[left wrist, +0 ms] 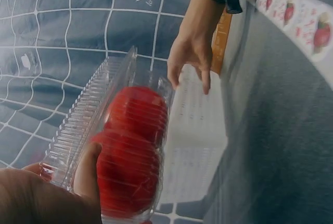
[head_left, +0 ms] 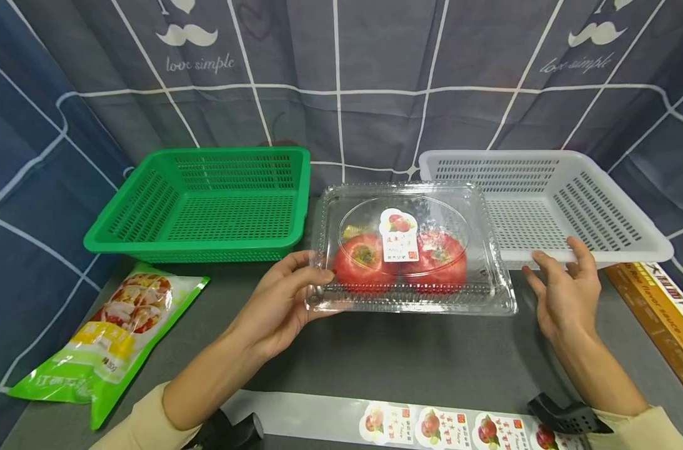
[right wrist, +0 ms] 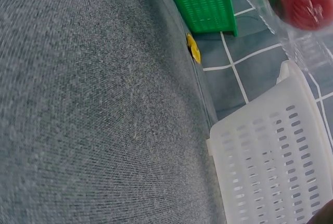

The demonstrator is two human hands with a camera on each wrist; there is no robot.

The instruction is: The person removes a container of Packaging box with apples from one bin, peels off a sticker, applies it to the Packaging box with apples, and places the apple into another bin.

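Note:
A clear plastic clamshell box (head_left: 411, 250) with two red tomatoes (head_left: 365, 262) inside and a fruit sticker (head_left: 399, 235) on its lid is held above the grey table. My left hand (head_left: 282, 300) grips its left end, thumb over the rim; the left wrist view shows the thumb (left wrist: 87, 174) against the box (left wrist: 112, 141). My right hand (head_left: 563, 290) hovers open just right of the box, fingers relaxed, touching nothing. It also appears in the left wrist view (left wrist: 190, 57). The right wrist view shows only table, the box's edge (right wrist: 283, 11) and baskets.
A green basket (head_left: 206, 203) stands back left and a white basket (head_left: 549, 203) back right. A green snack bag (head_left: 107, 337) lies at the left. A strip of fruit stickers (head_left: 431, 428) runs along the near edge. An orange-brown carton (head_left: 662, 319) lies at the right.

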